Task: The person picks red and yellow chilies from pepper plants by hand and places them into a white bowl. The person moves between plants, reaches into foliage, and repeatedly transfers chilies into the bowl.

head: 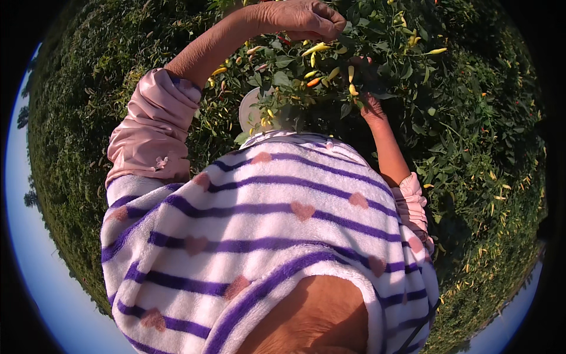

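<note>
My left hand (309,21) is at the top, raised over a chili pepper plant, its fingers curled inward. Whether anything is pinched in those fingers is hidden. Just below it hangs a yellow chili pepper (315,49). My right hand (372,107) reaches in among shaded leaves on the right, mostly covered by foliage. Pale yellow chili peppers (352,90) hang beside its fingers; the picture does not settle whether it grips a stem. An orange chili pepper (314,82) hangs between the two hands.
A whitish round container (250,110) stands against my front, partly behind leaves and small peppers. Dense pepper plants (491,186) with yellow and red fruit spread on the right. More green growth (79,132) fills the left, with sky beyond.
</note>
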A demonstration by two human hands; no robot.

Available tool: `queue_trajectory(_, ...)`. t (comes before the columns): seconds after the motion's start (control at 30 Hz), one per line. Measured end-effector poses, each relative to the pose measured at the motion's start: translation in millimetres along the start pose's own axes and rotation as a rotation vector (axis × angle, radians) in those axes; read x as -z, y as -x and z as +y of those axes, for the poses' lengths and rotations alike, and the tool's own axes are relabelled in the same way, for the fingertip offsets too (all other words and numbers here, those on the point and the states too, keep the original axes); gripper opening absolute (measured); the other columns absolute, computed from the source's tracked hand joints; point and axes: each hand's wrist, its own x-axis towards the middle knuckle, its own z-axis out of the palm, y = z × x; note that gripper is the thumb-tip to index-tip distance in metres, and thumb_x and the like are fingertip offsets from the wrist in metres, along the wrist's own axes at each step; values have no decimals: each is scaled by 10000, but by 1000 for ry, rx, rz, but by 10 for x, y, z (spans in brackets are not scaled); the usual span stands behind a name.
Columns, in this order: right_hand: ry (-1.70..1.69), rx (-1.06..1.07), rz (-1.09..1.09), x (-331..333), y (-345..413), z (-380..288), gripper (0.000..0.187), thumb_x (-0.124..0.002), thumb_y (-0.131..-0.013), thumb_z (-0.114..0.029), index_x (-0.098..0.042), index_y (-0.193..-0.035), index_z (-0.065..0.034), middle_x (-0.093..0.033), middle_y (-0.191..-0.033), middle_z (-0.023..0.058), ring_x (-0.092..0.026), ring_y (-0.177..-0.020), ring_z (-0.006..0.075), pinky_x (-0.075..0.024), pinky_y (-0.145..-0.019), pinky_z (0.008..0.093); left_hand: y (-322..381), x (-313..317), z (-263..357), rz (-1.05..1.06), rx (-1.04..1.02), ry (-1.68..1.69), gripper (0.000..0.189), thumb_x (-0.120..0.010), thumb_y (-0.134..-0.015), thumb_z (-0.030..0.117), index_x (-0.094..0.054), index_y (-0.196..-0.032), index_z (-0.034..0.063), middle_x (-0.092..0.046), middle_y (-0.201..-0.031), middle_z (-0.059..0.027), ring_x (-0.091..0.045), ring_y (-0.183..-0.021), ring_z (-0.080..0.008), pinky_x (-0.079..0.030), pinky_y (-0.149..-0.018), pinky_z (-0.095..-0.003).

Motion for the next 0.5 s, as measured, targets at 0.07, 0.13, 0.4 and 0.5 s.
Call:
queue_trajectory(0.07,106,26,41,60,-3,123,400,-570,-815,-169,-529,-1213,-149,-566,-1119,126,-518,-1095,312,-397,-959,412,219,92,110,120,95,129,196,-519,-885,277,-550,-923,87,-447,-622,65,-369,-488,-28,-314,-440,-202)
queue_trajectory(0.13,214,28,38,65,2,261,413,-562,-825,-171,-519,-1236,-153,-557,-1151,123,-512,-1107,306,-391,-966,409,337,31,80,234,54,190,197,-501,-881,261,-544,-958,84,-441,-623,66,-359,-487,-30,-321,-443,-200)
queue_trajectory(0.4,339,60,-38,-87,83,484,465,-529,-865,-178,-482,-1328,-166,-520,-1277,109,-488,-1153,280,-368,-994,400,214,-650,-460,466,201,-168,341,-516,-917,352,-611,-973,29,-598,-727,-70,-594,-697,-186,-485,-658,-348)
queue_trajectory(0.5,412,80,-92,-70,64,406,422,-537,-874,-170,-523,-1295,-139,-503,-1321,98,-481,-1177,267,-366,-1018,388,110,-752,-544,329,253,-462,343,-548,-880,363,-639,-1055,83,-665,-826,-135,-655,-812,-285,-510,-742,-417)
